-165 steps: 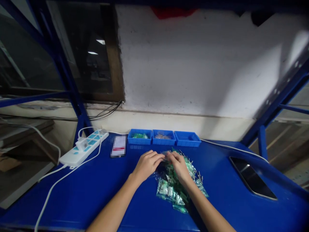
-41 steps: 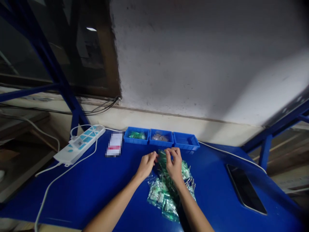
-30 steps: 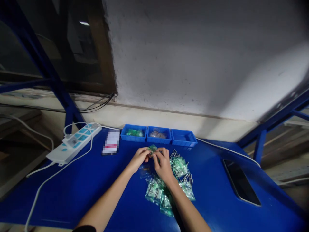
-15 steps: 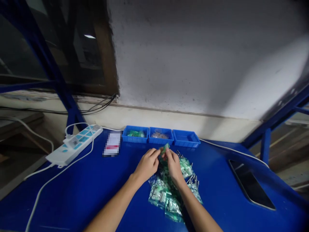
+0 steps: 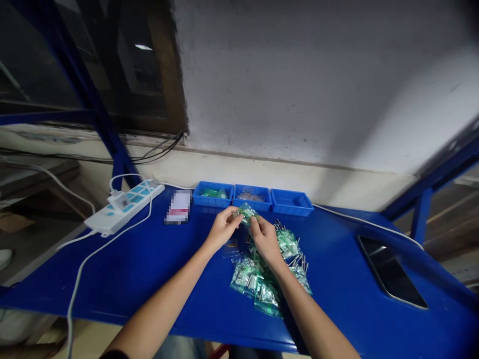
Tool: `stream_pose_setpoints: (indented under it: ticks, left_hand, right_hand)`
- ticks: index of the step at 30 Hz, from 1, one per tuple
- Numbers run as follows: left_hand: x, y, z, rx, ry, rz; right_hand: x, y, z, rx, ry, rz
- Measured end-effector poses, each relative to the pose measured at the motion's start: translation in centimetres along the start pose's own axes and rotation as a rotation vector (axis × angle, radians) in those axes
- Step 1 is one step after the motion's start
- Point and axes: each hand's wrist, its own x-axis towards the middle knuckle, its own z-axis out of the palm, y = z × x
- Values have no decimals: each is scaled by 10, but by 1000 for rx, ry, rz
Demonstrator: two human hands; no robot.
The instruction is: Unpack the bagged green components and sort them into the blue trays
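Observation:
Between my two hands is a small clear plastic bag (image 5: 246, 211) with green and white pieces inside. My left hand (image 5: 222, 227) pinches its left edge, fingers closed. At its right side my right hand (image 5: 265, 236) grips it between thumb and fingers. Beneath and around my right hand spreads a pile of similar bags (image 5: 247, 275) with green, white and metal parts showing through. Several metal screws or pins (image 5: 300, 261) stick out at the pile's right side. A flat clear bag (image 5: 230, 248) lies below my left hand.
Three blue bins stand along the back: one with green bits (image 5: 212, 201), one with small clear pieces (image 5: 251, 205), one bare inside (image 5: 292, 210). A white power strip (image 5: 123, 207) with cords lies left, beside a blurred card (image 5: 178, 207). A dark phone-like slab (image 5: 391, 271) lies right.
The bag between my hands has been turned flatter and shows more of its surface. My left hand has shifted a little, and a flat bag now shows below it. The view has tilted down.

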Motion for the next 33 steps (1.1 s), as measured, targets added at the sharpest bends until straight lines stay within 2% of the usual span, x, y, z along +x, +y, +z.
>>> stream_pose_setpoints:
  ticks: [6,9,13,18,29,33]
  left_hand:
    - [-1,4,1,-55,-26,-1]
    - [-1,3,0,-4,-15,-12]
    - [1,0,-2,78,58,-19]
    - [1,2,-2,43,93,-48]
    - [-3,7,4,58,-7,17]
    - [-3,8,3,42,5,-2]
  right_hand:
    - [0,-7,0,138,113,38]
    - [0,-7,2,202,110,74]
    - [-2,-7,7,286,66,150]
    - [-4,-8,7,229,106,80]
    - [-2,-4,4,226,187,123]
    - [-1,-9,3,398,200,181]
